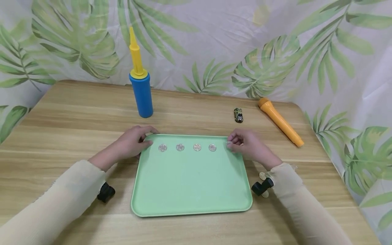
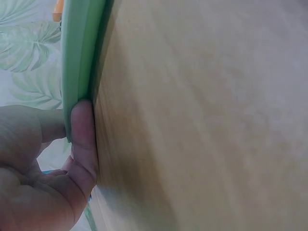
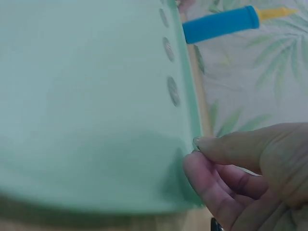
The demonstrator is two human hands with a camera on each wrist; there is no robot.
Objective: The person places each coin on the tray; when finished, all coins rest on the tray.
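Observation:
A light green tray (image 1: 191,180) lies on the table with several silvery coins (image 1: 180,147) in a row along its far side. My left hand (image 1: 131,142) grips the tray's far left corner. In the left wrist view, a finger (image 2: 83,127) lies against the outside of the green rim (image 2: 82,48), with another part of the hand on its other side. Over the far right corner, my right hand (image 1: 248,144) pinches a coin (image 1: 229,143) between thumb and fingertip. The right wrist view shows only a sliver of that coin, right of the row.
More coins (image 1: 265,194) lie on the table right of the tray, partly hidden by the right wrist camera (image 1: 262,186). Behind stand a blue and yellow hand pump (image 1: 142,95), a toy car (image 1: 238,115) and an orange toy microphone (image 1: 280,121). A leaf-patterned cloth (image 1: 208,44) hangs at the back.

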